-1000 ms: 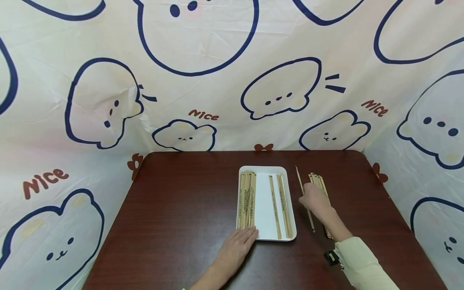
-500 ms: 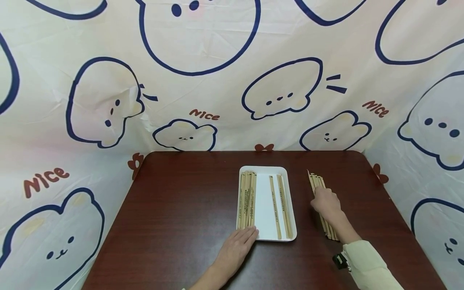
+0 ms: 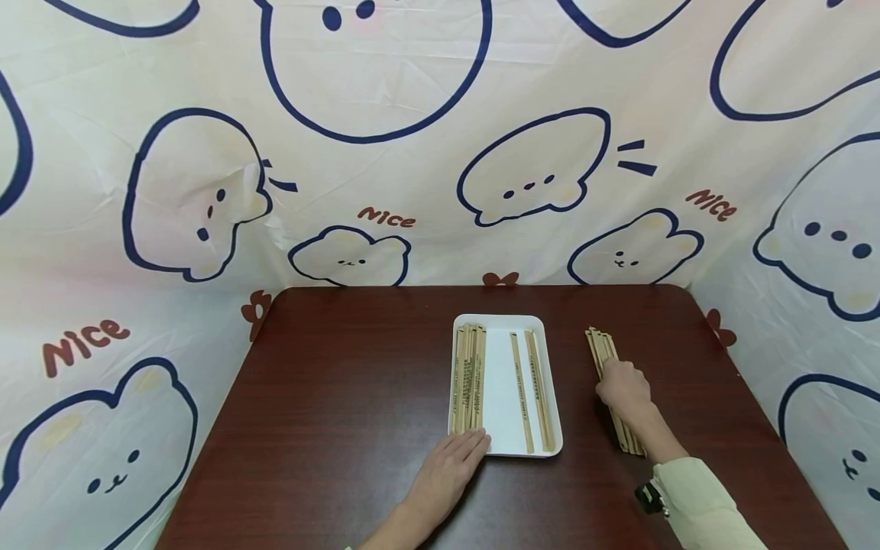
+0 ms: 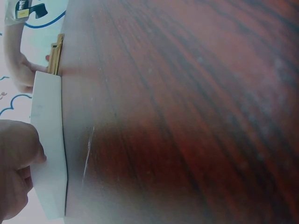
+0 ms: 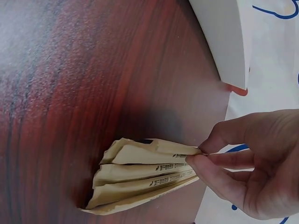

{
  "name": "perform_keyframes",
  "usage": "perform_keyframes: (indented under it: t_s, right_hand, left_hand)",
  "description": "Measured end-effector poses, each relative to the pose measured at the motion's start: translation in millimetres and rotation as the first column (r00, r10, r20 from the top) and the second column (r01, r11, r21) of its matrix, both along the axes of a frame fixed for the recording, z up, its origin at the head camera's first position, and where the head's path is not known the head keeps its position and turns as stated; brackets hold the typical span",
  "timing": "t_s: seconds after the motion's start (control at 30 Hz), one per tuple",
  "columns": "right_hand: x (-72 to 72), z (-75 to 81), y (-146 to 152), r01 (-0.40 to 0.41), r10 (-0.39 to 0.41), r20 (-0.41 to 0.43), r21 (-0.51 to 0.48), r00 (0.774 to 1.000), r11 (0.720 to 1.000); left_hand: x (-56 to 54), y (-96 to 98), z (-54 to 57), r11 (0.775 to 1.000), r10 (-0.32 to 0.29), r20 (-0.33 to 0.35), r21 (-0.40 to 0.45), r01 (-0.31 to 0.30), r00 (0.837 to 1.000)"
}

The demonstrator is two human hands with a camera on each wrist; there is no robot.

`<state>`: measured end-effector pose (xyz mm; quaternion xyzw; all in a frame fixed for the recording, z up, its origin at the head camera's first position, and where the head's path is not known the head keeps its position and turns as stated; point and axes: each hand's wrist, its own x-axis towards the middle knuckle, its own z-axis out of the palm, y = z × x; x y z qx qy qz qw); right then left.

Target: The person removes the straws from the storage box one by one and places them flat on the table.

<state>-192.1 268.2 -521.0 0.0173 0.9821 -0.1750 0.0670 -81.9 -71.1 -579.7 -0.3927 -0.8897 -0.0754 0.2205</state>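
A white rectangular tray [image 3: 499,382] lies on the dark wooden table. Several paper-wrapped chopsticks [image 3: 469,382] line its left side; a thin wrapped pair [image 3: 522,393] and more wrapped chopsticks [image 3: 539,389] lie towards its right side. My left hand [image 3: 443,470] holds the tray's near left corner, its thumb against the outer wall [image 4: 51,135] in the left wrist view. To the right of the tray, a bundle of paper-wrapped chopsticks [image 3: 600,345] rests on the table. My right hand [image 5: 247,163] pinches wrapped chopsticks [image 5: 154,145] at that bundle's tray-facing side, between thumb and fingertips.
The brown table [image 3: 344,397] reaches back to a pale cloth [image 3: 426,176] printed with cartoon animals, which hangs behind and along both sides. A small black device [image 3: 649,498] sits at the right wrist, beside a pale sleeve [image 3: 701,496].
My right hand has moved right, bringing one wrapped pair from between tray and bundle over against the bundle, then slightly further right. My left hand and the tray have stayed put.
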Motion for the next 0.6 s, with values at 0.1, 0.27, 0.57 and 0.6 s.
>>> perform_keyframes:
  t_s: [0.1, 0.27, 0.57, 0.6]
  right_hand:
    - [0.3, -1.9, 0.4, 0.003, -0.004, 0.012, 0.004, 1.0, 1.0]
    - [1.2, -5.4, 1.9, 0.002, -0.002, 0.022, 0.003, 1.0, 1.0]
    - [2.8, -11.3, 4.6, 0.012, -0.012, 0.011, 0.007, 1.0, 1.0]
    - [3.0, -11.6, 4.7, 0.012, -0.012, 0.011, 0.007, 1.0, 1.0]
  left_hand:
    - [0.1, -0.2, -0.1, 1.0, 0.005, 0.0, -0.005, -0.005, 1.0]
    - [0.3, 0.1, 0.7, 1.0, 0.008, 0.0, -0.007, -0.008, 1.0]
    - [1.4, -0.2, 1.7, 1.0, 0.012, 0.02, -0.018, -0.012, 1.0]
    - [1.4, -0.1, 1.7, 1.0, 0.013, 0.021, -0.019, -0.012, 1.0]
